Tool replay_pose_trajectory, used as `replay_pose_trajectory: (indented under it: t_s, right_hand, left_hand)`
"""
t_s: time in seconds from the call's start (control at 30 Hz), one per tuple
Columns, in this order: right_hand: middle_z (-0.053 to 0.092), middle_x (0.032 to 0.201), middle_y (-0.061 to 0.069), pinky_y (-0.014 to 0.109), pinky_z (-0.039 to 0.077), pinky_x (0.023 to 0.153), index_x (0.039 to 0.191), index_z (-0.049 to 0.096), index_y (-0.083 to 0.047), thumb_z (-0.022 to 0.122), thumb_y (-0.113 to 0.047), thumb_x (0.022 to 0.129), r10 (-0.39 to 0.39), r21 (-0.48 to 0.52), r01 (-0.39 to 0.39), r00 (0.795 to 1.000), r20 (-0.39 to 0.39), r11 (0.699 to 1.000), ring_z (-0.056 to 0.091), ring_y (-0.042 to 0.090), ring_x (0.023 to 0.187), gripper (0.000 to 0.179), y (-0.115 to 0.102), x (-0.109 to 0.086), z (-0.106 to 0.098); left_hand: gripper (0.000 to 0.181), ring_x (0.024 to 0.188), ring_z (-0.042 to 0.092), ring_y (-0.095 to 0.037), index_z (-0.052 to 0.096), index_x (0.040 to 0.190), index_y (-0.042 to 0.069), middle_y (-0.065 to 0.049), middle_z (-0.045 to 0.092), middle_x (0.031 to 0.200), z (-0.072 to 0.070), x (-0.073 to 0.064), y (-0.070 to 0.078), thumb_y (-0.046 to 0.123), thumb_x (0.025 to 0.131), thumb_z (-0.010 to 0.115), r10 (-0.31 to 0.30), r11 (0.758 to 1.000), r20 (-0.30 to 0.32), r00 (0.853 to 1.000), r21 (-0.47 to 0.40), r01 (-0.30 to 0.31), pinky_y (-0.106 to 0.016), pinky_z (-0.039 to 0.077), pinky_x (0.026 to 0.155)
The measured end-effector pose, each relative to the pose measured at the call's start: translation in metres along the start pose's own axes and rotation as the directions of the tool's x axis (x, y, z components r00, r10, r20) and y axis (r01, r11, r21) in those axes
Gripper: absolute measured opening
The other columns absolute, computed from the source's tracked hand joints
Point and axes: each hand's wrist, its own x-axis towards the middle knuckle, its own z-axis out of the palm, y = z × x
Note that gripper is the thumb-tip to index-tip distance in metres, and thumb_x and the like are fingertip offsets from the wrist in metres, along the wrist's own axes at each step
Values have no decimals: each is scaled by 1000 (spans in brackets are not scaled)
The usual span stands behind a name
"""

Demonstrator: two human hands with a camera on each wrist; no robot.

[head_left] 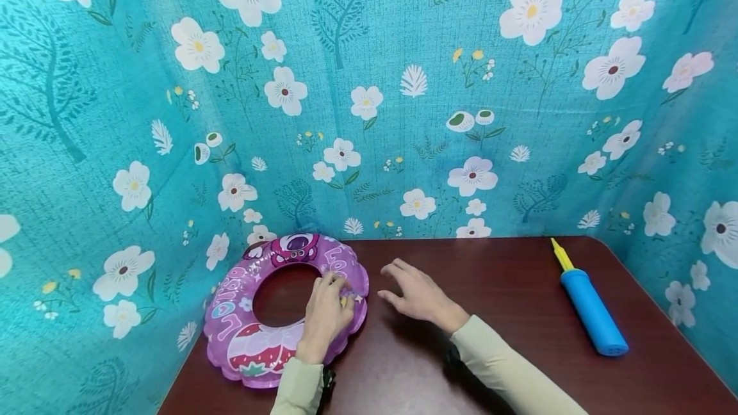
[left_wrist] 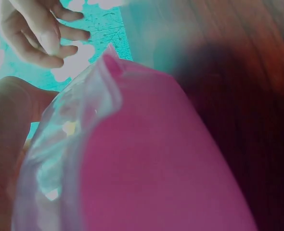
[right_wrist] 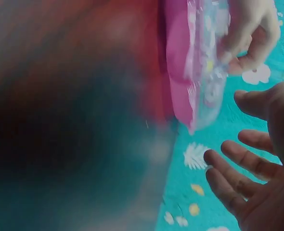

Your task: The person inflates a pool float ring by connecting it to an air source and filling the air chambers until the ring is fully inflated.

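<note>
A purple inflated swim ring (head_left: pixel 230 296) with a strawberry and a cartoon bear printed on it lies at the left of the table. My left hand (head_left: pixel 327 312) is over the ring's right side, its fingers curled and pinching at the top surface beside a small yellow spot. In the right wrist view, the left thumb and fingers (right_wrist: pixel 250 36) meet at the ring's clear upper face. My right hand (head_left: pixel 423 293) hovers just right of the ring, fingers spread and holding nothing. The ring's pink underside (left_wrist: pixel 151 159) fills much of the left wrist view.
A blue hand pump (head_left: pixel 594 312) with a yellow nozzle lies at the right of the dark wooden table (head_left: pixel 473 255). A teal flowered cloth (head_left: pixel 380 139) hangs behind and along both sides of the table.
</note>
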Motion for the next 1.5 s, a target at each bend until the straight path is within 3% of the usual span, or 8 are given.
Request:
replay_pose_trajectory:
  t_s: [0.17,0.3,0.57,0.9,1.17,1.5]
  right_hand:
    - [70,112,13,43,62,89,123,71,-3,77,-21,99,-52,171,52,999,-1,984,74,27,102,31,-8,6,22]
    - [72,107,14,39,63,84,120,72,0,76,-11,98,-70,243,73,997,-23,967,75,26,96,25,-11,9,34]
    - [73,101,3,27,61,81,114,75,-6,78,-8,96,-44,235,53,998,-44,971,71,10,89,18,-17,17,43]
    - [77,103,5,29,61,80,111,76,-6,78,-3,94,-64,201,74,996,-56,977,72,12,88,17,-21,22,48]
    - [76,99,6,27,62,78,108,76,-4,79,2,92,-73,257,98,992,-103,961,74,13,86,17,-22,22,48]
    - [78,94,6,28,63,76,101,71,-5,79,4,92,-27,366,88,985,-170,926,75,13,83,15,-24,23,48]
  left_hand:
    - [17,97,58,-25,75,101,12,-4,66,104,1,-1,1,18,87,83,8,1000,5,1000,0,-8,-42,58,84]
    - [16,97,60,-26,75,100,13,-4,67,102,2,-2,1,17,86,83,17,1000,-10,1000,-7,-17,-42,58,83]
    - [16,97,61,-25,76,100,13,-3,68,102,2,-1,-2,17,86,84,8,1000,-13,1000,-14,-8,-43,60,82]
    - [16,95,60,-22,76,100,13,-4,69,102,1,-1,-1,19,87,83,-21,1000,4,1000,-22,21,-42,60,80]
    - [17,100,61,-23,77,103,14,-3,69,105,1,-1,-1,22,89,82,-54,998,43,998,-28,56,-42,60,83]
    - [13,102,63,-26,75,100,12,-3,67,101,2,1,-2,18,90,81,-13,1000,25,1000,15,13,-44,58,83]
